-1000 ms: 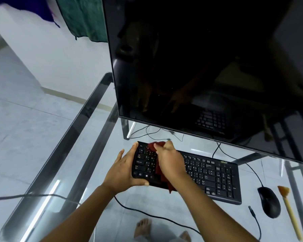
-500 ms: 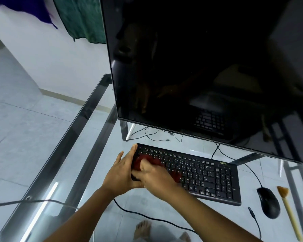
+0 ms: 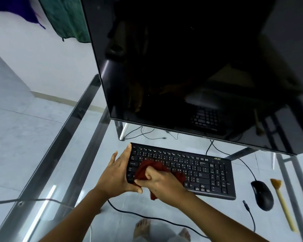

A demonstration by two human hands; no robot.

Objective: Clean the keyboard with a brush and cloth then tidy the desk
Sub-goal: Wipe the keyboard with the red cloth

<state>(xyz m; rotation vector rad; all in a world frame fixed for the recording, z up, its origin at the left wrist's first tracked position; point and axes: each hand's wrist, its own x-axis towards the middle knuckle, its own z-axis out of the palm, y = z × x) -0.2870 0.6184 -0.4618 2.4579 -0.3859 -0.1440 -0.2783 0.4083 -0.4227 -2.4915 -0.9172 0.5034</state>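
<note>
Wiping is underway: right hand point(image 3: 162, 183) pinches the bunched red cloth point(image 3: 147, 169) onto the keyboard point(image 3: 199, 170), left hand point(image 3: 117, 172) clasps its end; rightward keys likely come next.

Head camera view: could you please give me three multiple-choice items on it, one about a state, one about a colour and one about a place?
1. The left hand is: A. gripping the left end of the black plastic keyboard; B. holding a pen; C. lifted in the air.
2. The crumpled cloth that the right hand holds on the keys is: A. white; B. dark red; C. yellow.
3. The yellow-handled brush lies: A. on the floor; B. in a drawer; C. on the glass desk, right of the black mouse.
Answers: 1 A, its thumb and fingers clasp that end; 2 B, the fabric shows dark red around the fist; 3 C, it lies apart from the mouse, on its right.
</note>
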